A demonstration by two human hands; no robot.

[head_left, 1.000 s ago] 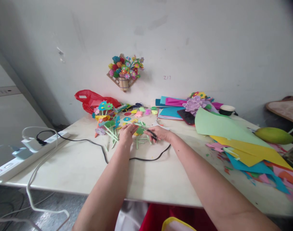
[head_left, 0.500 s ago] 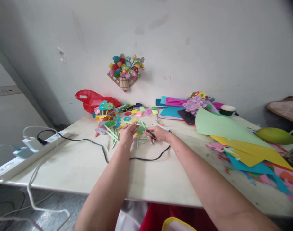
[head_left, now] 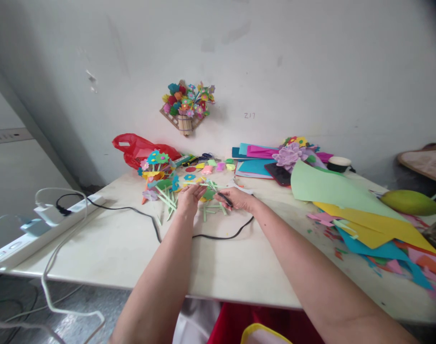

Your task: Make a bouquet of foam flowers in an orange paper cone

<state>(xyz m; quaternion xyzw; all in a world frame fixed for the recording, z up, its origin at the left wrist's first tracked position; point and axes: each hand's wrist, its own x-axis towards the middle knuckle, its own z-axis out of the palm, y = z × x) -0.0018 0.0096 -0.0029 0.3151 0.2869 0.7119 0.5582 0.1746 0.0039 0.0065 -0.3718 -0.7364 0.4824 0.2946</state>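
Note:
My right hand is closed around the dark handle of a pair of scissors, whose blades point left toward my other hand. My left hand is just left of the blades, fingers drawn together; whatever they pinch is too small to make out. Pale green strips lie in a loose pile left of that hand. More short green strips are scattered below the scissors. Behind my hands lie a blue flower cut-out and other small coloured pieces.
A black cable crosses the table in front of my hands. At left are a white power strip and a red plastic bag. Coloured sheets and scraps cover the right side, beside a green mango-like fruit.
My left hand has shifted very slightly left and down, and its fingers look a little straighter. My right hand stays nearly in place with the scissors.

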